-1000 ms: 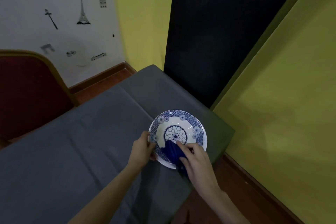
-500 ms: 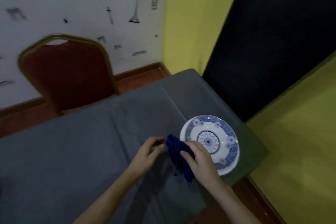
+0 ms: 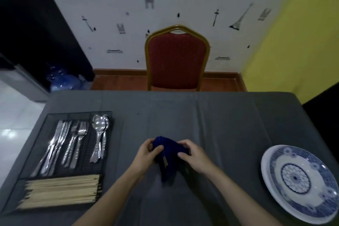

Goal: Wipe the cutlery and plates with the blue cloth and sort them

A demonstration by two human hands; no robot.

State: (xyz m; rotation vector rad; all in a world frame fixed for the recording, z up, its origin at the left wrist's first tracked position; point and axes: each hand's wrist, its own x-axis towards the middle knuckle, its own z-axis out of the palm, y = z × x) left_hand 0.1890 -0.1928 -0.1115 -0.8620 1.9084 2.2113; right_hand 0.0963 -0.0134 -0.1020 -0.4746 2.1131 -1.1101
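At mid-worktop (image 3: 229, 115), the blue cloth (image 3: 167, 149) is gripped between both hands: the left hand (image 3: 146, 154) pinches its left end, the right hand (image 3: 194, 154) its right end, with a fold hanging below. Stacked plates (image 3: 297, 181) lie well apart to the right; cutlery (image 3: 73, 139) is sorted in a tray (image 3: 36, 145) to the left.

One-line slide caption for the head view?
Both hands, left hand and right hand, hold the blue cloth between cutlery tray and stacked plates.
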